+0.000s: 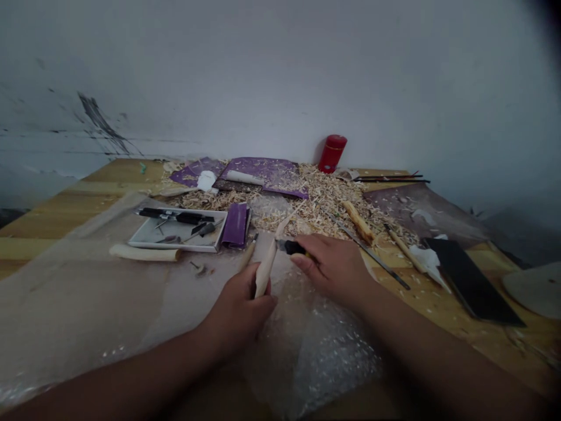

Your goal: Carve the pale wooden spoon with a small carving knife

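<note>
My left hand point(243, 304) is wrapped round the lower end of a pale carved wooden piece point(266, 269), which points up and away and narrows to a thin tip. In my right hand point(331, 263) is a black-handled cutting tool point(291, 247), its front end touching or very close to the middle of the wood. The blade itself is too small to make out. Plastic sheeting point(193, 316) lies beneath both hands. Just beyond them spreads a heap of wood shavings point(324, 196).
A white tray point(201, 248) of tools, a purple packet point(236, 225) and a curved wood piece point(144, 253) lie left. Behind stands a red canister point(332, 154) by the wall. Rightward are a metal file point(377, 257) and a black slab point(473, 280).
</note>
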`<state>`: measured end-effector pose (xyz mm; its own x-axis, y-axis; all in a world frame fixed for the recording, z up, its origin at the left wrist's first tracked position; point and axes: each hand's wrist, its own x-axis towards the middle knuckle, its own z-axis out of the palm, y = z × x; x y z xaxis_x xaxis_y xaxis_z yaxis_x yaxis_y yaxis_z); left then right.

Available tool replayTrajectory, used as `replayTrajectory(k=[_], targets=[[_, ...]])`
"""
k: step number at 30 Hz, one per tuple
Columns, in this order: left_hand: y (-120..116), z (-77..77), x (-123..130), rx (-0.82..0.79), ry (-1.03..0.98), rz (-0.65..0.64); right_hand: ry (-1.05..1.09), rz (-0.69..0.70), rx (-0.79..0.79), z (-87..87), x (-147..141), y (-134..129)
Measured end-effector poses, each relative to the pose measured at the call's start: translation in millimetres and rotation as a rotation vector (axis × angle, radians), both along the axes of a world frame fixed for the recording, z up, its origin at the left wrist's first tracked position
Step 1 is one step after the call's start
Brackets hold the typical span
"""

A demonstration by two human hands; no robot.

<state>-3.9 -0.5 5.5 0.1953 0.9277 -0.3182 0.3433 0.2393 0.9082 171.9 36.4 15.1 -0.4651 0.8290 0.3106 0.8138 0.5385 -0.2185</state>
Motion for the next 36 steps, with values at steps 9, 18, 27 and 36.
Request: replayTrajectory(k=[9,18,27,36], targets=[[-9,3.7,1,0.078,0.086,-0.075,-0.079,-0.395,0.12,7.7,29,24],[-2,3.5,1,0.013,0.047,-0.031,-0.034,-0.141,0.076,8.9,16,8],[-3,5.2,1,-0.002,0.014,-0.042,-0.117,-0.044,0.059,8.6,1,-2],[-4,7.1,2,-0.195,-0.211,-0.029,-0.148,-0.098,0.123,6.0,5,7]])
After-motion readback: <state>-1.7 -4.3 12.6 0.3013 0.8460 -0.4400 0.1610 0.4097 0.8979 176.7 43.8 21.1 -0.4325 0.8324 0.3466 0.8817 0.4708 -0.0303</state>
